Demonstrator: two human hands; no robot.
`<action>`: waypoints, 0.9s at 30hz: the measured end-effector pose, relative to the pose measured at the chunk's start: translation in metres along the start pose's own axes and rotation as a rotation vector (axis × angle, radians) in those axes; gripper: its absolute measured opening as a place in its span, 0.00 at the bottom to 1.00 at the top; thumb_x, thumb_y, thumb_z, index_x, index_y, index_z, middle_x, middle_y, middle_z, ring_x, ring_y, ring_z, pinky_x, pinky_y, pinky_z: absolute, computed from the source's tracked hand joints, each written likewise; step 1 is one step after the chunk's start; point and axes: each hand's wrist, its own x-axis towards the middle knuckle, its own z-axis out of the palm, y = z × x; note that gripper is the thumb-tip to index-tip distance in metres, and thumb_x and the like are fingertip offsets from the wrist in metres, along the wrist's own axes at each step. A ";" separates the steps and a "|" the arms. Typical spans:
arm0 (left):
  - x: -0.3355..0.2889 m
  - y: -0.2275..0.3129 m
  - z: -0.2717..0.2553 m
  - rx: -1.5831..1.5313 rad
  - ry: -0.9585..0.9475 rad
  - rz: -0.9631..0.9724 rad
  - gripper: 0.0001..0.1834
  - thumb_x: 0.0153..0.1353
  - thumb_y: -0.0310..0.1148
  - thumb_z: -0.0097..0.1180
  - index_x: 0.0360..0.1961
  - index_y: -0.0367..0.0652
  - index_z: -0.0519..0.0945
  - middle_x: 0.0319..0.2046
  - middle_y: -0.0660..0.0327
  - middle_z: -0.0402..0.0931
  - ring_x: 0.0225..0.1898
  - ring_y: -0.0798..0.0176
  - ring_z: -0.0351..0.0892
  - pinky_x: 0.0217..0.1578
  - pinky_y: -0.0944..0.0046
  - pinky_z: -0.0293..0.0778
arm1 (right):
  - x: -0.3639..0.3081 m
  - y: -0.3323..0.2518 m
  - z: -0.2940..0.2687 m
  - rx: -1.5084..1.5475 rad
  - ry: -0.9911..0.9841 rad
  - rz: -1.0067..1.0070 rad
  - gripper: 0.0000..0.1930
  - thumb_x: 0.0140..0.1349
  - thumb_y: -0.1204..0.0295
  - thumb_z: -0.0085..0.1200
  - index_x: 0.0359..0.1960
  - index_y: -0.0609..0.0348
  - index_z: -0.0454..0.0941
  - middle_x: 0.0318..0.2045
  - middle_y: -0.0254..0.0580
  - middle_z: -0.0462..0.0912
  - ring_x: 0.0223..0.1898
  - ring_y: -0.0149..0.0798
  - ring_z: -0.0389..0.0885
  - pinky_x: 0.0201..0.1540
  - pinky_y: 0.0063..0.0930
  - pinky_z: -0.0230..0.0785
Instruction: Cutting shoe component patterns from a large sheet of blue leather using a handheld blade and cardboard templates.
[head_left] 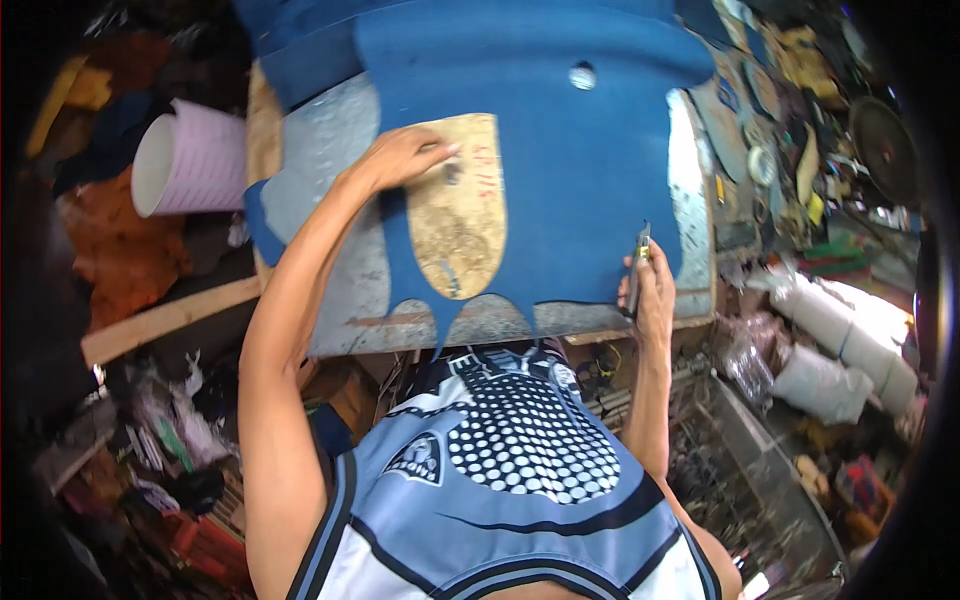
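My hands: L hand (405,157) palm down, fingers bent at upper L of the tan, stiff, round-ended template (460,235); R hand (655,290) closed round the slim, dark-bodied cutter (642,250).

Worktable: grey, worn, metal-looking top (335,200) w/ wood edging, under everything; bare strip shows L of the sheet.

Blue sheet: big, smooth, leather-like piece (590,180), spread over most of the top, prob. laid flat so the template sits true. Near edge has scooped gaps w/ pointed tongues btwn them, 2 hanging past the table edge.

Template: on the sheet, L of its middle, rounded end toward me, just above the scoops; prob. set close to that edge to save material. My L fingers prob. steady it vs. sliding.

Cutter: upright-ish in my R fist near the sheet's lower R, tip pointing away, well apart from the template; prob. held clear while L hand positions.

Unclear: dark spot by my L fingertips, knob or hole, can't tell; nor if I'm pinching it. Blade tip too small to judge. Sheet's far end cut off. White round patch (582,75) up top, hole or object, n/k.
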 end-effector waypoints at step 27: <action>0.075 0.000 -0.030 -0.078 -0.788 -0.162 0.68 0.42 0.83 0.52 0.70 0.36 0.62 0.70 0.43 0.58 0.72 0.36 0.53 0.67 0.33 0.51 | 0.075 -0.001 0.310 -0.855 -0.187 -0.745 0.17 0.63 0.69 0.51 0.51 0.64 0.78 0.37 0.65 0.83 0.38 0.63 0.83 0.43 0.54 0.75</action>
